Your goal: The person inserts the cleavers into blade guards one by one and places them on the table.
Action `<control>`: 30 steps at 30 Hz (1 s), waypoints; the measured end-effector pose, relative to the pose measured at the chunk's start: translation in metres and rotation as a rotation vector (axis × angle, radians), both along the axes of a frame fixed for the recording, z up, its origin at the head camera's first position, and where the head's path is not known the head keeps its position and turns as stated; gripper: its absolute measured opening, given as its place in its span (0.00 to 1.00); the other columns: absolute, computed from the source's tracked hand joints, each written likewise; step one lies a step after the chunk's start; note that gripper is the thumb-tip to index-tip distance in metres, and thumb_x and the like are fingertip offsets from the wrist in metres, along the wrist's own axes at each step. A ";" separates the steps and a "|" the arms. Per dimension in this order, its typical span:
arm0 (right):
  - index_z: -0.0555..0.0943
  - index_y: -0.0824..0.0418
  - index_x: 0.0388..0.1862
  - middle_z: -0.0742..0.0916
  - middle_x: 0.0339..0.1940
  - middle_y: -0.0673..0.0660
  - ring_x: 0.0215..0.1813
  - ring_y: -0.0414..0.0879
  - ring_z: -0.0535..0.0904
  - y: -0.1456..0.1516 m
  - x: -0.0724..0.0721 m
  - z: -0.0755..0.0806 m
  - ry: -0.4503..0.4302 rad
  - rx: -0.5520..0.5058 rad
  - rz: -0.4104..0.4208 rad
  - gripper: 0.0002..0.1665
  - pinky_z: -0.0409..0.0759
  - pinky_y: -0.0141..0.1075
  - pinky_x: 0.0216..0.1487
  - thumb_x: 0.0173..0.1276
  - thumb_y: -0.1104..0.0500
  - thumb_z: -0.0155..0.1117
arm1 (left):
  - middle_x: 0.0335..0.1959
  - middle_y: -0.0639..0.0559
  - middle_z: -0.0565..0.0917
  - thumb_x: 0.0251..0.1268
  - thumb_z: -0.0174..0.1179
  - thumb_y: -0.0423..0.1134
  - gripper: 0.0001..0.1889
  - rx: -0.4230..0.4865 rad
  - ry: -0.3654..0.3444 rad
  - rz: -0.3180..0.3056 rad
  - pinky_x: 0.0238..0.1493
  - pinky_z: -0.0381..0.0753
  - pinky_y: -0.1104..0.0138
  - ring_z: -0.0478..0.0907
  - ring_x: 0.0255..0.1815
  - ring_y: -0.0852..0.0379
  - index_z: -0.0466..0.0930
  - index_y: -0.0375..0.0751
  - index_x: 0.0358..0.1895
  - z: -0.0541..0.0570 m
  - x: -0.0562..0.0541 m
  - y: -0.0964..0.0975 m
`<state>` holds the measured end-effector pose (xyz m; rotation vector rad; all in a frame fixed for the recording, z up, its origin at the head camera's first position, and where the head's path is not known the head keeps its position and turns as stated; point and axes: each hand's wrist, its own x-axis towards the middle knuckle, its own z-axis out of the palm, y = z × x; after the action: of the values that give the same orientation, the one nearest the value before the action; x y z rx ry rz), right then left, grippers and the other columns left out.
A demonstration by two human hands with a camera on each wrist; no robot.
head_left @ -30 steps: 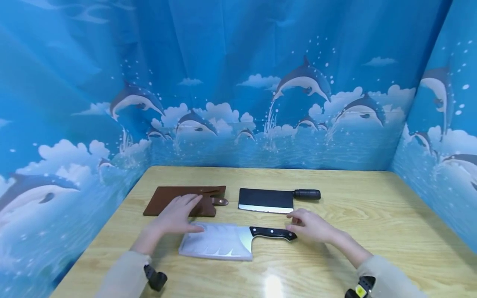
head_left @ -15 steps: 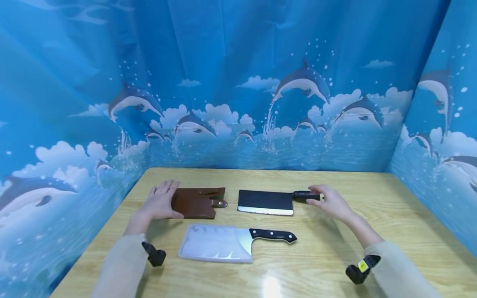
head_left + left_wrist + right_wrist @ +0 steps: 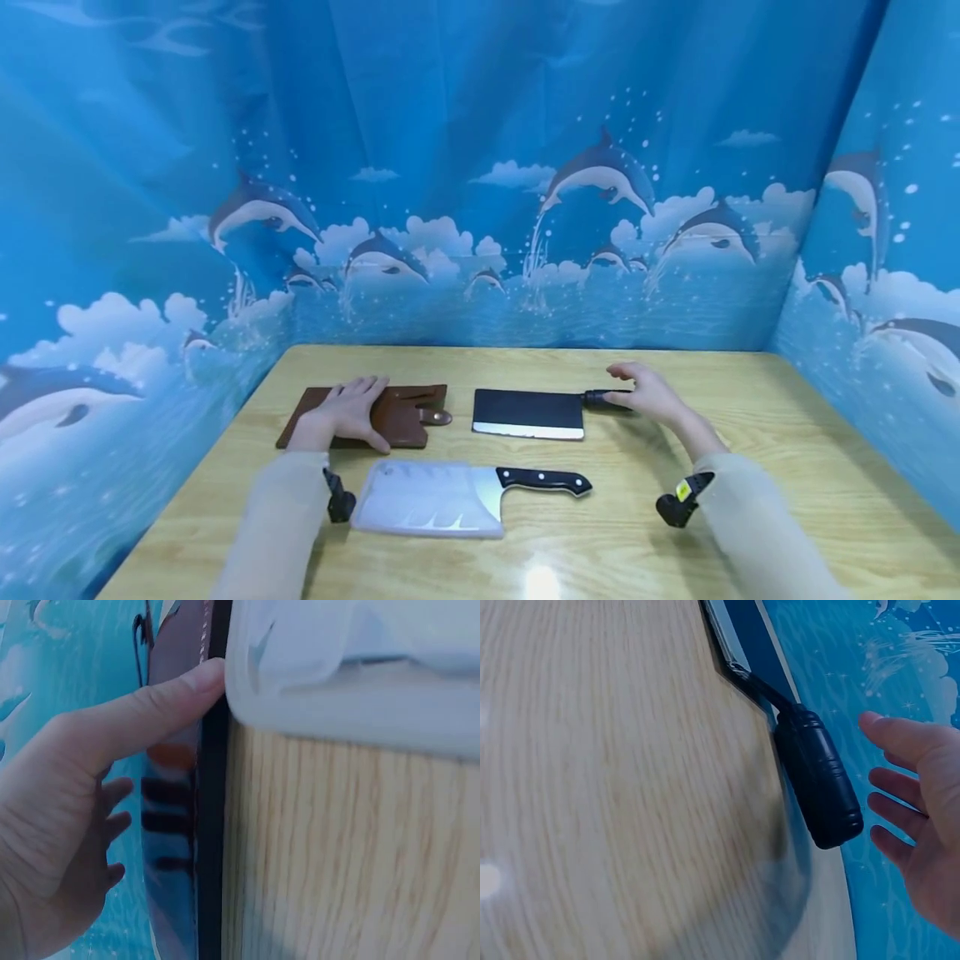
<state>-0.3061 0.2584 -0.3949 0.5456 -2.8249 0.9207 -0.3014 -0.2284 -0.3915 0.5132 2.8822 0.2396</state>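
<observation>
My left hand [image 3: 347, 414] lies spread over the brown leather sheath [image 3: 401, 423] at the table's left. Its thumb reaches the near edge of the sheath, and in the left wrist view the other fingers stand out over its surface. My right hand [image 3: 651, 398], fingers loosely bent, hovers by the black handle [image 3: 817, 776] of a cleaver with a black blade [image 3: 527, 408] and bright edge. A gap shows between fingers and handle in the right wrist view. Closer to me lies a second cleaver with a riveted black handle [image 3: 542, 479], its blade inside a translucent white guard [image 3: 423, 500].
Everything lies flat on a light wood-grain table [image 3: 637, 542]. A blue dolphin-print curtain [image 3: 480, 208] rises along the back and both sides. The sheath has a snap strap [image 3: 435, 417] at its right end. Each wrist wears a small black camera [image 3: 675, 510].
My left hand went left off the guarded cleaver to the sheath, then slightly right over it. My right hand moved from the riveted handle to the far black handle and now hovers there.
</observation>
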 end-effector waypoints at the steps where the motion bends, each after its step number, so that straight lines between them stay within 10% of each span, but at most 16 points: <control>1: 0.70 0.75 0.59 0.77 0.53 0.72 0.56 0.67 0.69 -0.002 -0.001 -0.001 -0.007 0.007 0.001 0.32 0.68 0.58 0.55 0.61 0.58 0.65 | 0.71 0.32 0.51 0.35 0.69 0.66 0.63 -0.009 -0.013 -0.001 0.64 0.44 0.39 0.46 0.70 0.33 0.46 0.37 0.73 0.000 0.000 0.002; 18: 0.71 0.74 0.59 0.77 0.54 0.70 0.57 0.65 0.71 -0.022 -0.007 -0.009 -0.110 0.071 0.005 0.31 0.66 0.56 0.58 0.61 0.58 0.64 | 0.68 0.28 0.54 0.34 0.69 0.67 0.62 -0.083 -0.078 0.075 0.60 0.41 0.34 0.49 0.67 0.30 0.49 0.38 0.72 0.000 0.008 0.002; 30: 0.73 0.74 0.56 0.77 0.53 0.71 0.56 0.67 0.70 -0.025 -0.010 -0.012 -0.116 0.139 0.000 0.30 0.65 0.57 0.57 0.58 0.58 0.67 | 0.59 0.28 0.65 0.30 0.66 0.73 0.64 0.026 0.142 0.086 0.60 0.56 0.40 0.62 0.60 0.33 0.53 0.33 0.70 -0.009 0.015 -0.016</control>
<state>-0.3161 0.2334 -0.4068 0.5234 -3.0105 0.7840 -0.2860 -0.2442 -0.4008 0.4283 3.0475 0.2649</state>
